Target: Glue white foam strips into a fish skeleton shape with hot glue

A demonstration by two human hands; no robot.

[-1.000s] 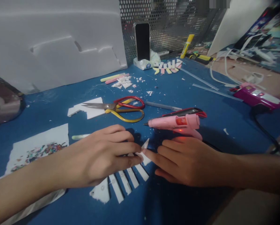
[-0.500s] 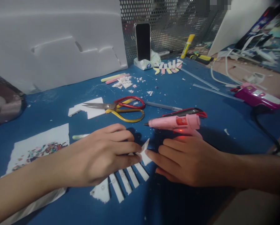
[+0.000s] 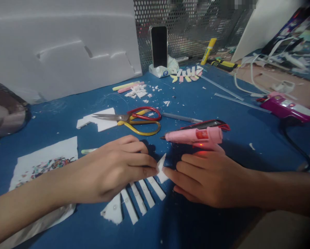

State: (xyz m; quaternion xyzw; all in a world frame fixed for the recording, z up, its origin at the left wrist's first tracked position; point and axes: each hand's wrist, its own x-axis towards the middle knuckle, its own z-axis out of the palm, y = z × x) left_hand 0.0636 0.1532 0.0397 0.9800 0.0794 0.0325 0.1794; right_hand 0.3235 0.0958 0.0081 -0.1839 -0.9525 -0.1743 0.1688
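Observation:
My left hand lies palm down on the blue table, fingers pressed together on a small white pointed foam piece. My right hand rests opposite it, its fingertips touching the same piece from the right. Below the left hand, a fan of several white foam strips spreads out on the table. A pink glue gun with a red light lies just beyond my right hand.
Red and yellow scissors lie on a white foam scrap. A white sheet with glitter is at the left. A large white foam board, a phone, a glue stick and a purple device stand further back.
Almost nothing has moved. Both hands stay on the small white piece; the left fingers have shifted slightly to the right over it.

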